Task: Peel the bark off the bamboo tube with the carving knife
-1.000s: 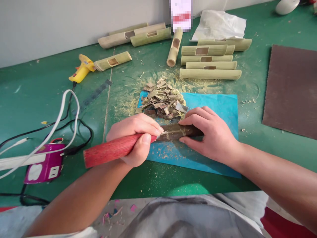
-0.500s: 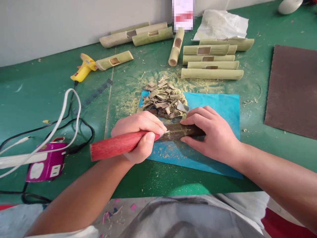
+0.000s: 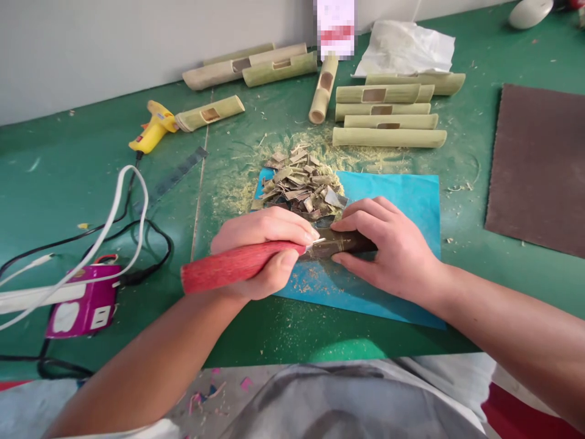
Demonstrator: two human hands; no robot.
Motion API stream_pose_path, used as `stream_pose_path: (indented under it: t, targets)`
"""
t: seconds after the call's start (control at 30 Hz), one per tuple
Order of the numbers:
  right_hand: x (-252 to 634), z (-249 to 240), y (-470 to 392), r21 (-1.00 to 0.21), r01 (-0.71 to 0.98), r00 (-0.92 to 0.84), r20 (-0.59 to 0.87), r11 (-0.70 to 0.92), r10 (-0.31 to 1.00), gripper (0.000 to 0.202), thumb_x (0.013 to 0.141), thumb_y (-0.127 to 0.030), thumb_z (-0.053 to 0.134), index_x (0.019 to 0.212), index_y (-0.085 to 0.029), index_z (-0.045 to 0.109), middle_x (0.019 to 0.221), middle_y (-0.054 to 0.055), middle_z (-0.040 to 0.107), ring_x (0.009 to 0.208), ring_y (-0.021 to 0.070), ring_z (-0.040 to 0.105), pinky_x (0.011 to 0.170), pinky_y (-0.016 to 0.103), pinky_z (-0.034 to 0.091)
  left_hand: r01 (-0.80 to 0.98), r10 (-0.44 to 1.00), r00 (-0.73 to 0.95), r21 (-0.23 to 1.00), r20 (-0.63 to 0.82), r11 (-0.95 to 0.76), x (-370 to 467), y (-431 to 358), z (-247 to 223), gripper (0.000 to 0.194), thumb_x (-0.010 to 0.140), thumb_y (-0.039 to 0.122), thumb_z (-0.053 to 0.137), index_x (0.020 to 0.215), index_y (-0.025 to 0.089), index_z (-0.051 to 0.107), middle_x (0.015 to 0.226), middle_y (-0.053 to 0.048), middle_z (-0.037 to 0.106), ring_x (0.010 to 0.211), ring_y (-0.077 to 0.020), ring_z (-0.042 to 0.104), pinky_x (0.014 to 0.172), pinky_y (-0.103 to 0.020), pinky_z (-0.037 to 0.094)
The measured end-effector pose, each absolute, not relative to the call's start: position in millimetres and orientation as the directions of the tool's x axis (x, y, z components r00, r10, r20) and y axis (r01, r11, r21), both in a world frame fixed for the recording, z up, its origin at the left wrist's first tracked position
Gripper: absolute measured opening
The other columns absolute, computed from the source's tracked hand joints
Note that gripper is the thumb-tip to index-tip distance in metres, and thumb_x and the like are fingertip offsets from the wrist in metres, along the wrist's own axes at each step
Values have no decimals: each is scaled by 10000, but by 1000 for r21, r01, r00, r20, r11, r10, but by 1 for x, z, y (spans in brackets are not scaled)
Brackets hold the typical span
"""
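Observation:
My left hand (image 3: 265,250) is closed around the red wooden handle of a carving knife (image 3: 242,262). Its thin metal tip points right and meets the top of a dark brown bamboo piece (image 3: 336,241), where pale lines are cut. The bamboo piece lies sideways on a blue sheet (image 3: 388,195). With thumb and fingers, my right hand (image 3: 384,244) grips the bamboo's right part and covers its end. The left end is hidden behind my left hand. Just beyond both hands is a heap of bamboo chips (image 3: 301,183), partly on the blue sheet.
Several pale bamboo tubes with cut-out windows, such as one tube (image 3: 388,137), lie at the back. On the left are a yellow glue gun (image 3: 153,131), a purple power socket (image 3: 85,299) and loose cables. A brown sheet (image 3: 539,171) is at the right.
My left hand and the carving knife have moved to the right, and the tip is farther along the bamboo piece. My right hand has stayed in its grip.

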State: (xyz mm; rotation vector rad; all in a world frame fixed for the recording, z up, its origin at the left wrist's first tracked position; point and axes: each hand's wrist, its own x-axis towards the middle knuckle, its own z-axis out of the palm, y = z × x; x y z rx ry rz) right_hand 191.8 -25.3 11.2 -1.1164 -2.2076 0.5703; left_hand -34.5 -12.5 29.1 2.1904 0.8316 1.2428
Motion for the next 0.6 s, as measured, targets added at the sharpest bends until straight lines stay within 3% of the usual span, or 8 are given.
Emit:
stream_pose_path:
  t: [0.1,0.3,0.4,0.6]
  targets:
    - [191,12,-25,-604,575,-470,308,551,827,230,815,-267,722,1018,-191,644,1057,97,697,934,262,605,784,410,489,187,675,454,678,582,-711,-31,-12,35,134,905,258,601,856,189,704,811,-57,762,754,-156,739,677,-275,605]
    - [191,12,-25,-605,578,-469,303,548,830,229,810,-259,720,1017,-210,637,1051,85,697,938,261,603,786,404,483,232,670,492,657,556,-717,-30,-9,37,38,849,243,704,844,210,686,787,-38,762,723,-156,735,653,-266,605]
    - [192,12,-26,-599,580,-472,305,552,827,233,807,-259,722,1018,-207,638,1061,90,696,930,261,602,779,402,482,222,650,540,655,534,-722,-29,-7,39,91,809,235,760,827,217,673,798,-32,763,714,-153,732,653,-262,604]
    - [192,11,-26,-596,582,-467,311,553,828,228,813,-261,714,1018,-185,646,1062,100,692,919,259,592,779,403,487,195,682,502,699,532,-688,-25,-8,41,111,805,98,628,737,185,636,727,-33,715,622,-124,658,587,-260,548]
